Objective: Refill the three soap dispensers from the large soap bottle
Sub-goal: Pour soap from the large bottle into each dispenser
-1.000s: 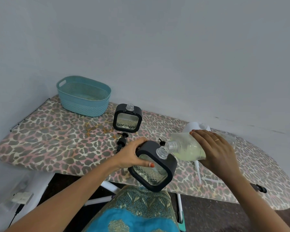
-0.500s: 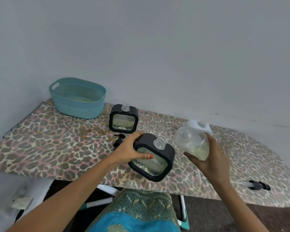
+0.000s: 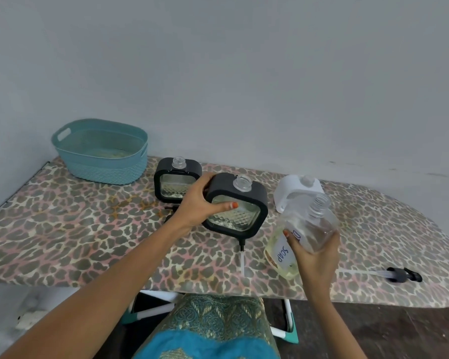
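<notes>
A black dispenser point(image 3: 240, 193) and soap bottle point(image 3: 309, 221) at a leopard-print board point(image 3: 62, 229).
Left hand point(image 3: 200, 203) grips the uncapped dispenser; right hand point(image 3: 315, 257) holds the tilted bottle at its four o'clock.

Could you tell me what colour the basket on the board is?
The basket is teal, best seen in the head view.

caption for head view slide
Left hand grips a black-framed clear square dispenser; right hand holds the clear soap bottle.

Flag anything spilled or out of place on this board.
The board cover shows yellowish stains left of the rear black dispenser, possibly spilled soap. A pump lies loose near the right edge.
</notes>
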`<state>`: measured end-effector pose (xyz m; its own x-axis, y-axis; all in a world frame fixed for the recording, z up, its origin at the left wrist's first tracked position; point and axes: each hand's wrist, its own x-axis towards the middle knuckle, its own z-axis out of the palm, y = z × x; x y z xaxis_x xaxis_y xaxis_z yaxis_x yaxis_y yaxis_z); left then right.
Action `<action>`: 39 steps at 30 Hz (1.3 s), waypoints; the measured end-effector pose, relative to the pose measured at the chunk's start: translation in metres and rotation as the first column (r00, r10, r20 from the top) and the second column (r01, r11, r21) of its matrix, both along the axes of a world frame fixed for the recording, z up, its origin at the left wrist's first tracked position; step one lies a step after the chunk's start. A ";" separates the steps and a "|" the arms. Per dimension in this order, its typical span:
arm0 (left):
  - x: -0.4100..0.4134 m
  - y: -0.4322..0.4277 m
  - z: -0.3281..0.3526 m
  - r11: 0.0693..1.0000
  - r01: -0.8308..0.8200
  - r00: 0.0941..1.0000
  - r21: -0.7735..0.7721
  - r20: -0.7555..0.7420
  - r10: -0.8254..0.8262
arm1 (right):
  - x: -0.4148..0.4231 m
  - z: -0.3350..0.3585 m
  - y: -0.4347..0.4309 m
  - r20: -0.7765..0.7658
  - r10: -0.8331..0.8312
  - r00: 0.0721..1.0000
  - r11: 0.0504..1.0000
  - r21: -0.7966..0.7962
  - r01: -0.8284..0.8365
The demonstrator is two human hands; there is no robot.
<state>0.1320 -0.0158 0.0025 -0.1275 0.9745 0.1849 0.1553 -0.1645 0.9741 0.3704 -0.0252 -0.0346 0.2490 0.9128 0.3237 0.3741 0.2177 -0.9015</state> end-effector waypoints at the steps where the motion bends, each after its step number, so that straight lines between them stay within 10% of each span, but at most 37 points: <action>1: 0.002 0.004 0.000 1.000 -0.009 1.000 0.001 0.003 0.009 | 0.002 -0.002 0.000 -0.022 0.003 1.000 1.000 -0.007 -0.003; 39: 0.019 0.097 -0.059 0.983 -0.067 0.991 -0.170 0.100 0.084 | -0.006 -0.021 0.003 -0.183 -0.152 0.971 0.984 -0.122 0.132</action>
